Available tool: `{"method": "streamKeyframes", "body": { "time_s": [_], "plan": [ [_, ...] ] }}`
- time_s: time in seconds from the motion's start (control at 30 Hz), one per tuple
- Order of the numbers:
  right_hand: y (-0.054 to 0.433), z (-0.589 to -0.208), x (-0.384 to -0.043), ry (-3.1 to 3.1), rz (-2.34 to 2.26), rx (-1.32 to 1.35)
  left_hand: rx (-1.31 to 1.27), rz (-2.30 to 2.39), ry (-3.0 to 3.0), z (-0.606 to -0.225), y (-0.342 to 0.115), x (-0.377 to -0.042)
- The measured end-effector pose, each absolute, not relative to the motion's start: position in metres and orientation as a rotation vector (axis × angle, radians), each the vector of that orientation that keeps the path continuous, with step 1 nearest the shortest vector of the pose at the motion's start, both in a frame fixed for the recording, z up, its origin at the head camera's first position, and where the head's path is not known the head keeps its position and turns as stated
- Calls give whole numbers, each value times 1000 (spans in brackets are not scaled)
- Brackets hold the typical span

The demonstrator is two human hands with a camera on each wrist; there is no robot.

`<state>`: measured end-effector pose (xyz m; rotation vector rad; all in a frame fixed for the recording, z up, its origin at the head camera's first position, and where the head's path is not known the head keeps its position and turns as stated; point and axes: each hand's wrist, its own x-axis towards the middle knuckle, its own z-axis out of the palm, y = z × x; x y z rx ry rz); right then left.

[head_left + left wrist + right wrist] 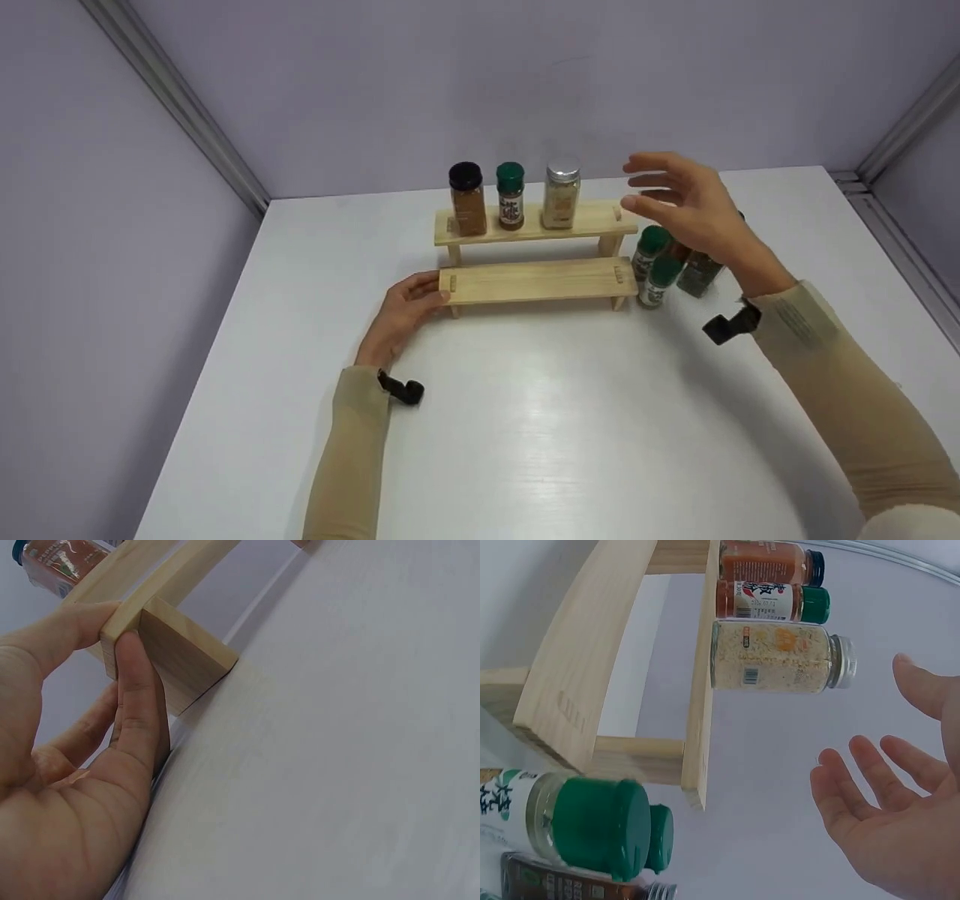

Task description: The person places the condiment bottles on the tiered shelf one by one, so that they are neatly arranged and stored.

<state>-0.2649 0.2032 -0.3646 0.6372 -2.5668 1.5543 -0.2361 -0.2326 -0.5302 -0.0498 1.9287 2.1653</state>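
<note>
A two-tier wooden rack (536, 280) stands on the white table. My left hand (405, 309) pinches the left end of its lower shelf, thumb on top and fingers beneath, as the left wrist view shows. On the upper shelf stand a black-capped spice jar (469, 206), a small green-capped spice bottle (511, 201) and a silver-capped spice jar (561, 201) of pale seasoning. Over the rack's right end hovers my right hand (690, 201), fingers spread and loosely bent, holding nothing. In the right wrist view the silver-capped jar is nearest to it, apart from the fingers.
Right of the rack, below my right hand, several spice bottles stand close together, among them a green-capped bottle (660, 281) and a dark jar (699, 274), partly hidden by the hand. Pale walls (360, 90) border the table (510, 420) behind and at the sides.
</note>
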Motion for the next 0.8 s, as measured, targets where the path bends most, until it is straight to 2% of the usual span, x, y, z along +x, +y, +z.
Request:
{"method": "streamKeyframes", "body": {
  "time_s": [0.27, 0.5, 0.8],
  "plan": [
    [243, -378, -241, -2538, 1512, 505, -59, 2190, 1896, -530, -232, -235],
    [270, -407, -225, -2384, 1370, 430, -48, 2189, 1896, -528, -233, -236],
    [290, -448, -221, -2207, 1445, 278, -42, 2195, 1897, -528, -231, -236]
  ]
}}
